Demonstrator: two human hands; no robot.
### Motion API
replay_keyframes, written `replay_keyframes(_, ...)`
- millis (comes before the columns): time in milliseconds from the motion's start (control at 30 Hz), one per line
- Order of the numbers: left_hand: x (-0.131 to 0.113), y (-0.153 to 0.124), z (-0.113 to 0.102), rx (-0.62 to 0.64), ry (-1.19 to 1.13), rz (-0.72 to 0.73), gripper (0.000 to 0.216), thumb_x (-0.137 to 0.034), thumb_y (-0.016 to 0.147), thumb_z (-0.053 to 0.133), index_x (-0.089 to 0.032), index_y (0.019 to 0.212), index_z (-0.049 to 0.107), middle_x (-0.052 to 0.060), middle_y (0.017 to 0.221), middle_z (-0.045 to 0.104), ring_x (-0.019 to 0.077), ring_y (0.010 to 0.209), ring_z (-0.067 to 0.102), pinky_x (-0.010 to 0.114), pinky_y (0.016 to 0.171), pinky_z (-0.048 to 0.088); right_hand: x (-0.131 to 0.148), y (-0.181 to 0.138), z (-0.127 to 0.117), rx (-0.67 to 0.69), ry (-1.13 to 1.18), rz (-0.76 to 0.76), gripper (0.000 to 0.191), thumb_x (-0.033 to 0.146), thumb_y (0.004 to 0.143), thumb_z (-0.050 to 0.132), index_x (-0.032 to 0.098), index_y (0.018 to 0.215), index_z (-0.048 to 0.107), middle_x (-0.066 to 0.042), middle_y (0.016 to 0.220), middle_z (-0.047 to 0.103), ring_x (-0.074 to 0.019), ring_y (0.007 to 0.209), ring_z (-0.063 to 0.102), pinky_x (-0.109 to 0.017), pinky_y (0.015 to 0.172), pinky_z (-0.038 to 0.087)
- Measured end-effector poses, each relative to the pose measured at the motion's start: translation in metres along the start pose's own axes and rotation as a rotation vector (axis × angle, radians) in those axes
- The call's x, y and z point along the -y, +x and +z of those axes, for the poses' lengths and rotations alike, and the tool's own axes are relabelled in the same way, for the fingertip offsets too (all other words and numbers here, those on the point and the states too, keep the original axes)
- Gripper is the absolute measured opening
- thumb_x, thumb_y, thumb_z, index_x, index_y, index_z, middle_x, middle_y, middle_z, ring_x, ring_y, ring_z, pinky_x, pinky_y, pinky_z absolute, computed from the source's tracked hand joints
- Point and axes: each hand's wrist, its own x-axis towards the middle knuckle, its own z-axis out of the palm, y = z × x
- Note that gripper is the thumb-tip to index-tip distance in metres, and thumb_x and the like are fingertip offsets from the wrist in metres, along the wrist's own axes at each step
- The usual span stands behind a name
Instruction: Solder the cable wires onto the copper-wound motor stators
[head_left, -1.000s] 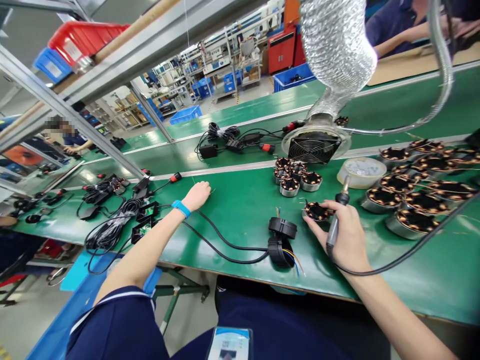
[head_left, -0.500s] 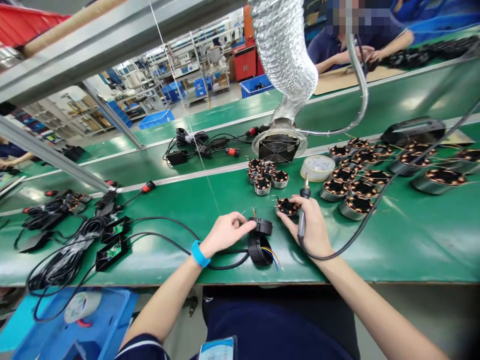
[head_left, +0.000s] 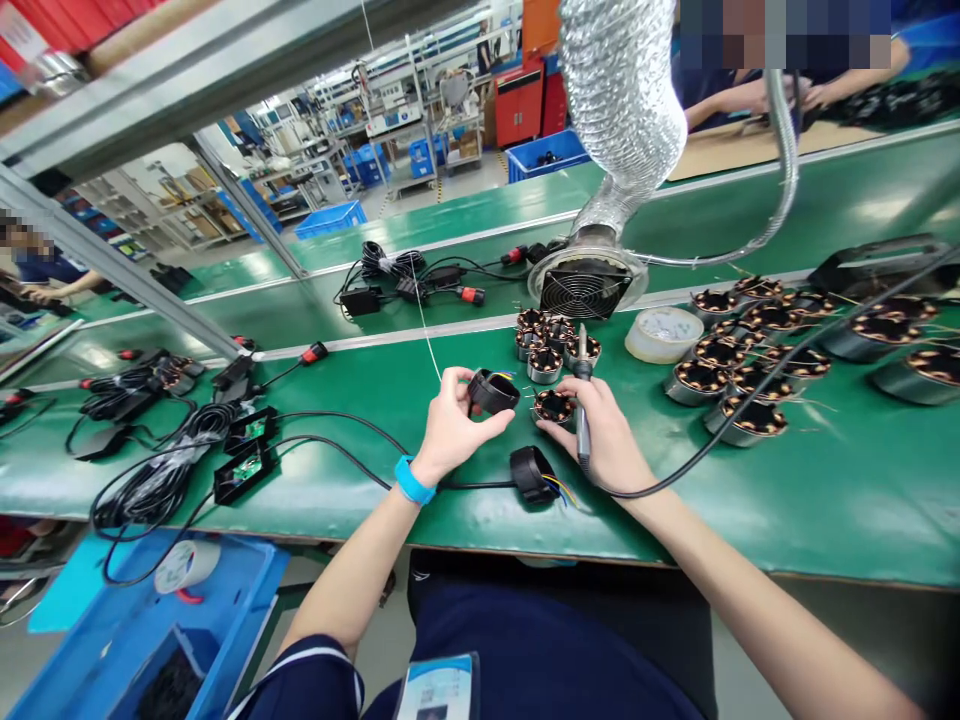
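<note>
My left hand [head_left: 451,425] is closed on a black ring-shaped housing [head_left: 493,391], lifted a little off the green bench [head_left: 465,500]. A second black housing [head_left: 531,473] with coloured wires and a black cable lies on the bench just below it. My right hand [head_left: 606,435] grips a soldering iron [head_left: 581,408] upright, and its fingertips touch a copper-wound stator [head_left: 553,406] on the bench. A thin solder wire [head_left: 426,335] hangs down just above my left hand.
A cluster of small stators [head_left: 550,352] and several larger ones [head_left: 742,375] sit behind and right. A fume fan [head_left: 586,286] on a foil duct, a white tub [head_left: 663,334], cable bundles with circuit boards [head_left: 244,455] at left, a blue bin [head_left: 142,640] below. Other people work beyond.
My left hand came from the far left, took the upper black housing and has lifted it off the one beneath. My right hand kept the iron beside the stator.
</note>
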Motion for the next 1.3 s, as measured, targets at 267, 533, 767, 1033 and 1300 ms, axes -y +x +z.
replay_keyframes(267, -0.005, -0.018, -0.011, -0.047, 0.335, 0.104, 0.061, -0.045, 0.074, 0.082, -0.026, 0.117, 0.043, -0.002, 0.088, 0.065, 0.0147, 0.072, 0.059, 0.027, 0.067, 0.044, 0.028, 0.012, -0.006, -0.028, 0.229, -0.08, 0.039, 0.026, 0.091, 0.073, 0.026, 0.124, 0.053, -0.011, 0.135, 0.06, -0.0299, 0.125, 0.061, -0.048, 0.106, 0.05)
replay_keyframes(533, -0.012, -0.031, -0.008, 0.071, 0.342, 0.042, 0.058, -0.049, 0.072, 0.082, -0.026, 0.111, 0.046, -0.006, 0.075, 0.057, 0.0148, 0.067, 0.054, 0.026, 0.064, 0.038, 0.062, 0.022, -0.003, -0.156, 0.303, -0.188, 0.016, 0.016, 0.099, 0.062, 0.026, 0.112, 0.06, -0.009, 0.12, 0.065, -0.0243, 0.113, 0.067, -0.041, 0.093, 0.058)
replay_keyframes(767, -0.009, -0.029, -0.032, 0.27, 0.049, -0.05, 0.059, -0.044, 0.071, 0.086, -0.023, 0.109, 0.046, -0.006, 0.075, 0.06, 0.0105, 0.064, 0.047, 0.023, 0.059, 0.034, 0.058, 0.024, 0.006, -0.128, 0.246, -0.305, 0.022, 0.011, 0.098, 0.063, 0.026, 0.114, 0.061, -0.008, 0.12, 0.066, -0.0223, 0.109, 0.069, -0.036, 0.091, 0.058)
replay_keyframes(1033, 0.0, -0.018, -0.061, 0.64, -0.283, -0.204, 0.07, -0.044, 0.059, 0.095, -0.02, 0.107, 0.051, 0.0, 0.088, 0.065, 0.013, 0.076, 0.061, 0.026, 0.072, 0.046, 0.064, 0.029, 0.007, -0.156, 0.221, -0.263, 0.011, 0.021, 0.099, 0.063, 0.026, 0.109, 0.062, -0.008, 0.113, 0.067, -0.0232, 0.098, 0.071, -0.038, 0.082, 0.062)
replay_keyframes(1300, 0.006, 0.004, -0.056, 0.72, -0.152, -0.11, 0.057, -0.068, 0.07, 0.08, -0.015, 0.088, 0.069, 0.002, 0.078, 0.066, 0.0132, 0.072, 0.057, 0.027, 0.071, 0.045, 0.073, 0.023, 0.009, -0.183, 0.269, -0.206, 0.017, 0.021, 0.097, 0.068, 0.025, 0.111, 0.059, -0.006, 0.106, 0.063, -0.02, 0.087, 0.068, -0.037, 0.079, 0.058)
